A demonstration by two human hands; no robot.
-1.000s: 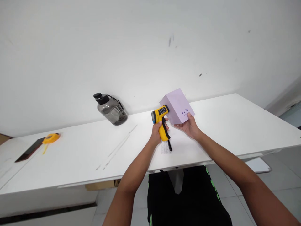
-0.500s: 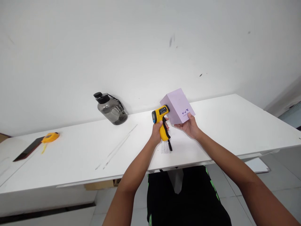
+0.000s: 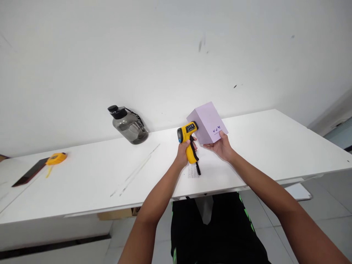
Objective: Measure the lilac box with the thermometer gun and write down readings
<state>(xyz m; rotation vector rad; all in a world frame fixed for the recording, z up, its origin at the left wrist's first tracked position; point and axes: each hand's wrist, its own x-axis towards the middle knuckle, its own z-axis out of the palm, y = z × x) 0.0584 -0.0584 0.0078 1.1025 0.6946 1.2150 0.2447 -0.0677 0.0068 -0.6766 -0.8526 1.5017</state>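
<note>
My left hand [image 3: 182, 153] is wrapped round the grip of a yellow and black infrared thermometer gun [image 3: 190, 154]. Its front end is right against, or just in front of, the left face of a lilac box [image 3: 210, 121]; I cannot tell whether they touch. My right hand [image 3: 223, 146] grips the lower edge of that box, thumb on the face printed with small purple marks, and holds it tilted. Beneath the thermometer gun a black pen [image 3: 198, 168] lies on a sheet with small print [image 3: 192, 172], partly hidden by the gun and hand.
A grey translucent water bottle [image 3: 130, 126] with a black cap stands against the wall on the white table [image 3: 90, 176]. Farther left lie a yellow tape measure [image 3: 56, 158] and a dark flat panel [image 3: 30, 172]. A cardboard box [image 3: 115, 214] sits below the table.
The view has shifted very slightly. Both hands keep the thermometer gun and the lilac box in nearly the same place against each other.
</note>
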